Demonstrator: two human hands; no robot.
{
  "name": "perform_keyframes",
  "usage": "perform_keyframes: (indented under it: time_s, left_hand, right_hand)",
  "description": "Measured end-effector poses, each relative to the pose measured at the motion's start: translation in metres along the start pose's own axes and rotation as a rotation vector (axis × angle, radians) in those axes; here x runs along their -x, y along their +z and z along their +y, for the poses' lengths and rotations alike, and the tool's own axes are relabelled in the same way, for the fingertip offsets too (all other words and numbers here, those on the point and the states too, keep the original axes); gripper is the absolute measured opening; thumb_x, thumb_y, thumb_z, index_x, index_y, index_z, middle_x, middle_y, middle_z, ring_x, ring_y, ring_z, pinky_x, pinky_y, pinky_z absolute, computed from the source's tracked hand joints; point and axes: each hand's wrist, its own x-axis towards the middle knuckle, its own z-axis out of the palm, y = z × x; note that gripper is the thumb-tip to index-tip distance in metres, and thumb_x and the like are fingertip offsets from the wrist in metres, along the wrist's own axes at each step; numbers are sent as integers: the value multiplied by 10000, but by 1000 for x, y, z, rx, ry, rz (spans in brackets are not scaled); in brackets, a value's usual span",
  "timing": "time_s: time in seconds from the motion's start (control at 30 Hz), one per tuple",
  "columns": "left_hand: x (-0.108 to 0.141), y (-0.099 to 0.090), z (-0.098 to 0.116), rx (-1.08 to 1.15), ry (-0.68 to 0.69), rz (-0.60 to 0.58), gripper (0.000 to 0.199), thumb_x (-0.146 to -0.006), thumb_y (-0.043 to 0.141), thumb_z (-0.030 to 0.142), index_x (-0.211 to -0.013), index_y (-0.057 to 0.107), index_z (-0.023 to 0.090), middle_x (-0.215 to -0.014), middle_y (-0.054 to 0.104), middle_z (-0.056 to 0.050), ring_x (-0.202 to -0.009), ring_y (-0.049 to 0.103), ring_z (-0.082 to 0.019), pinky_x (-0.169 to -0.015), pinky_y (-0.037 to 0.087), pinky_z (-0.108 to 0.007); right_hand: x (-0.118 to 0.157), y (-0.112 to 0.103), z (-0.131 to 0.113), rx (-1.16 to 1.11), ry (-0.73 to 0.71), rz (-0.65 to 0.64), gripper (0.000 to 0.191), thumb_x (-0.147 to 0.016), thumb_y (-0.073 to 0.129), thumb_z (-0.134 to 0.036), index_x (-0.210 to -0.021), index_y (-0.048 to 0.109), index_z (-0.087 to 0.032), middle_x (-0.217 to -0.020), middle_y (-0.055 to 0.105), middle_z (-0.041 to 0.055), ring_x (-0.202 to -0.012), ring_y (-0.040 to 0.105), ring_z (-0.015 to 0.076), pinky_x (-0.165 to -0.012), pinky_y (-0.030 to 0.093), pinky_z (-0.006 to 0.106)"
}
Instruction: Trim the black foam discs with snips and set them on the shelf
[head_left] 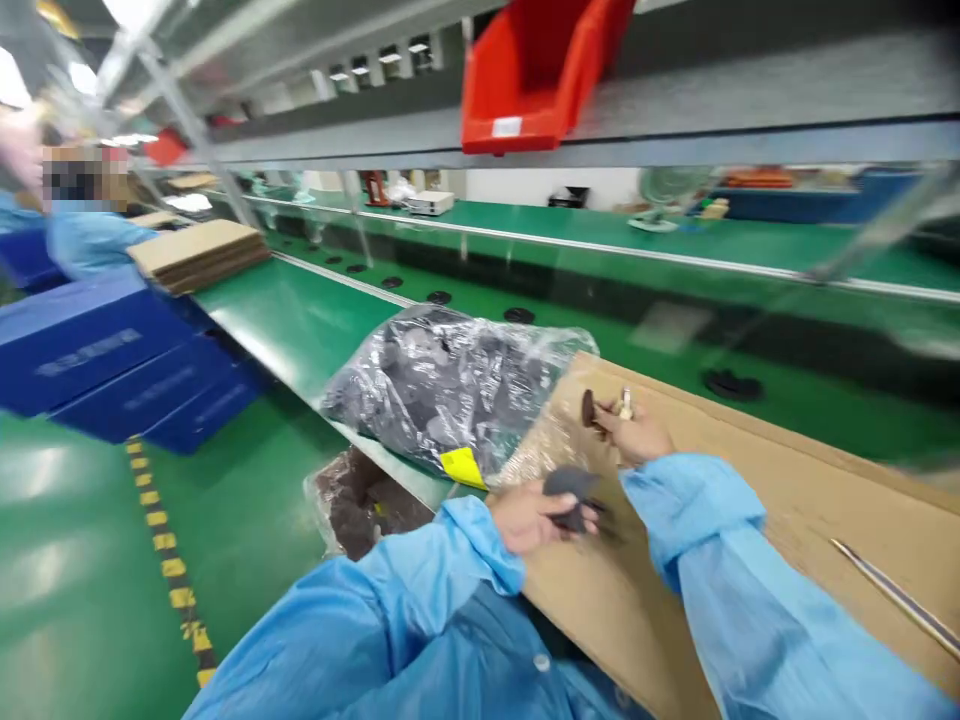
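Dark grey flat pieces [570,490] are held in my left hand [529,515], low over the brown cardboard [750,460]. My right hand [636,432], a little further forward and to the right, grips a small dark round part [588,408]; a small pale, metallic-tipped item [625,402] shows at its fingers. A large clear plastic bag [457,375] full of dark grey pieces lies beyond my left hand, with a yellow label [463,467] near its front edge.
An open, plastic-lined box [364,500] of dark pieces stands below the bench edge. Blue crates [82,340] and stacked cardboard [199,250] are at left, near a person in blue. Black round parts [519,315] lie beyond the bag. A red bin [517,90] hangs overhead. A thin rod [896,590] lies right.
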Motion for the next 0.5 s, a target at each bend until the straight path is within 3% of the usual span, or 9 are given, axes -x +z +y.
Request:
perform_keyframes:
  time_s: [0.1, 0.23, 0.37, 0.5]
  left_hand:
    - [7, 6, 1, -46, 23, 72, 341, -704, 744, 312, -951, 609, 119, -868, 689, -102, -759, 665, -189, -626, 490, -275]
    - [12, 18, -1, -173, 20, 124, 378, -750, 693, 406, -991, 602, 130, -837, 682, -91, -722, 658, -179, -609, 504, -277]
    - [19, 37, -13, -344, 34, 121, 416, -673, 765, 365, -993, 621, 141, -850, 685, -71, -713, 644, -165, -609, 509, -270]
    - [22, 51, -26, -478, 89, 221, 477, -548, 837, 281, -959, 639, 137, -832, 688, -51, -678, 631, -161, -563, 503, -261]
  right_hand:
    - [66, -11, 4, -170, 181, 58, 176, -720, 595, -365, -777, 588, -199, -611, 586, 49, -505, 521, 143, -520, 437, 311]
    - [138, -6, 6, -455, 346, 64, 137, -613, 648, -218, -731, 600, -168, -583, 593, 30, -506, 527, 136, -516, 471, 289]
    - [175, 10, 7, -807, 468, 78, 169, -564, 627, -100, -720, 596, -155, -497, 543, -13, -449, 495, 117, -466, 454, 256]
    - [188, 23, 12, -840, 434, 275, 124, -637, 655, -209, -719, 570, -172, -525, 546, -20, -463, 499, 113, -452, 424, 239]
